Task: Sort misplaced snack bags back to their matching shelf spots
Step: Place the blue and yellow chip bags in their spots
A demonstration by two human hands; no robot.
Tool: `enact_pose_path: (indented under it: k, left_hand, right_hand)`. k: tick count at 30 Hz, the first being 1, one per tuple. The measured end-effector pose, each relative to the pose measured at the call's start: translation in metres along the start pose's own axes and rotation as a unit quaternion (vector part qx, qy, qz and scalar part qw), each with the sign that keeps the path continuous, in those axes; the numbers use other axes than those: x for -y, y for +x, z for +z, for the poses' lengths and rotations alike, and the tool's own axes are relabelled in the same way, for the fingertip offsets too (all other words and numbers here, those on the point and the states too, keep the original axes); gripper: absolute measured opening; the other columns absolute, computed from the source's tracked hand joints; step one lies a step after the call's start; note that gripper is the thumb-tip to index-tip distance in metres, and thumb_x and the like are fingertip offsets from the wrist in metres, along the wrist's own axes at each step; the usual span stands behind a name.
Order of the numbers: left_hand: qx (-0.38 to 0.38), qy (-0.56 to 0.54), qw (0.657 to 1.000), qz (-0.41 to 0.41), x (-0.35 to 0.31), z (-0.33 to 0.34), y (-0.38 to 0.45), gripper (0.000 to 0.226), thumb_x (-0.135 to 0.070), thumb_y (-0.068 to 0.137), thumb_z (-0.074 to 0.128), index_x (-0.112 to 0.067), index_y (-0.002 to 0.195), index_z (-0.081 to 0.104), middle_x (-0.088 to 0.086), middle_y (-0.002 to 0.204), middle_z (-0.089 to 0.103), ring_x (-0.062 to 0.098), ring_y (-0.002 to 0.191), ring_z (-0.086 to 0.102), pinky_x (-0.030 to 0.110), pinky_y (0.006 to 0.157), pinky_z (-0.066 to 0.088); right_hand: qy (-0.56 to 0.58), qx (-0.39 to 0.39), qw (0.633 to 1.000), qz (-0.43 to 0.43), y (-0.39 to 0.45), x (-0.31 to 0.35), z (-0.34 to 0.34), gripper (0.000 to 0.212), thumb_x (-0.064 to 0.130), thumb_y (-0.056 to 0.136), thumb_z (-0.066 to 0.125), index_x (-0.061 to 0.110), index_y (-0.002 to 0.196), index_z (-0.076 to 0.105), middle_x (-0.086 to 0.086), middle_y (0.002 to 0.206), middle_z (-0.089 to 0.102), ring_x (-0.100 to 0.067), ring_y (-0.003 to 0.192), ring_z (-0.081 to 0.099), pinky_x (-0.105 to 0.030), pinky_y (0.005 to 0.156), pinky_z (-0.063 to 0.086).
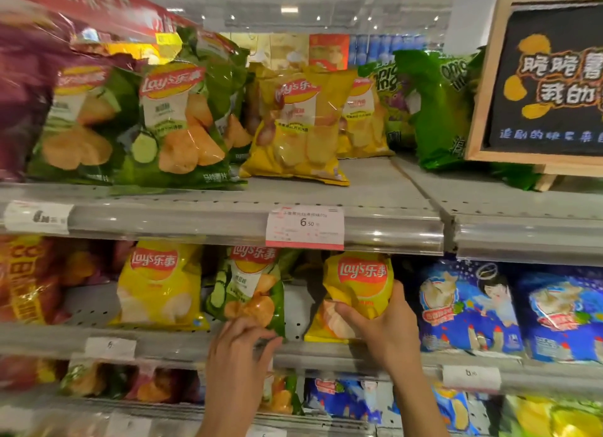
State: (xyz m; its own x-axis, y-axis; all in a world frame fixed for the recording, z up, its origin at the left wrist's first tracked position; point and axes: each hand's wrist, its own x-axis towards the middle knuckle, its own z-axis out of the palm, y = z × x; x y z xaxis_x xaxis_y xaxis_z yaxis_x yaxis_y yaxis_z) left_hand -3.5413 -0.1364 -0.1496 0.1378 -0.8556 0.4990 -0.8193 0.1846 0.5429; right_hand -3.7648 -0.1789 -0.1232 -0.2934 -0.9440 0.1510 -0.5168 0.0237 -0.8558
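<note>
Grey metal shelving point(359, 182) running in tiers, clear price rails point(195, 223) catching glare, a wood-framed chalkboard sign point(538, 81) standing at right, ceiling lights point(289, 10) glowing beyond.

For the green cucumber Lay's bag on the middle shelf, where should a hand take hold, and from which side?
Pinch the green bag at its lower edge from the front, where the left hand grips it now. It stands upright between yellow bags, so its sides are crowded while the bottom corner at the shelf lip is free.
</note>
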Motion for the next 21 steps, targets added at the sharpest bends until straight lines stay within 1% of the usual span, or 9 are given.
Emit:
enact_pose_path:
  k: [6, 8, 11, 14, 17, 19, 21]
  left_hand:
    - [-0.01, -0.014, 1.0, -0.008, -0.001, 0.005, 0.003, 0.015, -0.022, 0.067, 0.089, -0.023, 0.071, 0.075, -0.011, 0.077, 0.055, 0.015, 0.077, 0.053, 0.04, 0.072, 0.049]
    - [-0.015, -0.017, 1.0, -0.008, 0.002, 0.007, 0.002, 0.015, -0.021, 0.068, 0.088, -0.022, 0.071, 0.074, -0.01, 0.078, 0.055, 0.015, 0.077, 0.055, 0.041, 0.071, 0.049]
    - [-0.025, -0.026, 0.999, -0.004, 0.005, 0.012, -0.001, 0.015, -0.019, 0.068, 0.088, -0.023, 0.071, 0.073, -0.009, 0.079, 0.056, 0.018, 0.077, 0.057, 0.045, 0.071, 0.049]
    - [-0.042, -0.033, 0.999, -0.006, 0.007, 0.015, -0.003, 0.016, -0.018, 0.068, 0.088, -0.024, 0.071, 0.073, -0.01, 0.079, 0.056, 0.017, 0.077, 0.054, 0.043, 0.07, 0.048]
    - [-0.037, -0.057, 0.998, -0.002, 0.009, 0.014, -0.001, 0.014, -0.021, 0.069, 0.087, -0.022, 0.071, 0.073, -0.011, 0.079, 0.058, 0.016, 0.079, 0.054, 0.043, 0.074, 0.047]
    - [-0.023, -0.087, 0.996, 0.009, 0.01, 0.009, 0.0, 0.012, -0.024, 0.071, 0.086, -0.022, 0.073, 0.074, -0.013, 0.08, 0.06, 0.013, 0.081, 0.057, 0.043, 0.079, 0.048]
    - [-0.011, -0.142, 0.99, 0.011, 0.014, 0.001, 0.002, 0.011, -0.031, 0.074, 0.083, -0.025, 0.076, 0.073, -0.018, 0.082, 0.063, 0.006, 0.082, 0.06, 0.037, 0.077, 0.051]
  right_hand:
    - [-0.012, 0.049, 0.999, 0.017, 0.001, -0.006, 0.001, 0.081, 0.066, 0.061, 0.084, 0.037, 0.119, 0.036, 0.006, 0.118, 0.062, -0.023, 0.11, 0.062, -0.049, 0.093, 0.054]
    - [-0.013, 0.059, 0.998, 0.015, 0.0, -0.006, -0.001, 0.083, 0.065, 0.061, 0.085, 0.035, 0.122, 0.037, 0.005, 0.12, 0.061, -0.023, 0.111, 0.062, -0.048, 0.094, 0.054]
    - [-0.02, 0.065, 0.998, 0.015, -0.003, -0.006, -0.002, 0.091, 0.064, 0.062, 0.085, 0.029, 0.132, 0.038, 0.002, 0.124, 0.061, -0.024, 0.113, 0.061, -0.048, 0.096, 0.053]
    - [-0.023, 0.057, 0.998, 0.012, -0.007, -0.004, -0.003, 0.094, 0.063, 0.064, 0.085, 0.028, 0.138, 0.038, 0.001, 0.13, 0.06, -0.025, 0.117, 0.059, -0.048, 0.097, 0.052]
    - [-0.016, 0.036, 0.999, 0.01, -0.012, -0.005, -0.004, 0.102, 0.059, 0.065, 0.086, 0.026, 0.147, 0.035, -0.002, 0.136, 0.058, -0.026, 0.122, 0.058, -0.05, 0.101, 0.05]
    - [-0.004, 0.01, 1.0, 0.011, -0.017, -0.006, -0.002, 0.102, 0.054, 0.068, 0.087, 0.023, 0.151, 0.034, -0.006, 0.139, 0.058, -0.028, 0.125, 0.057, -0.052, 0.102, 0.05]
    - [-0.001, -0.026, 1.0, 0.011, -0.022, -0.006, 0.002, 0.1, 0.049, 0.072, 0.087, 0.019, 0.152, 0.035, -0.009, 0.142, 0.056, -0.029, 0.128, 0.055, -0.053, 0.105, 0.048]
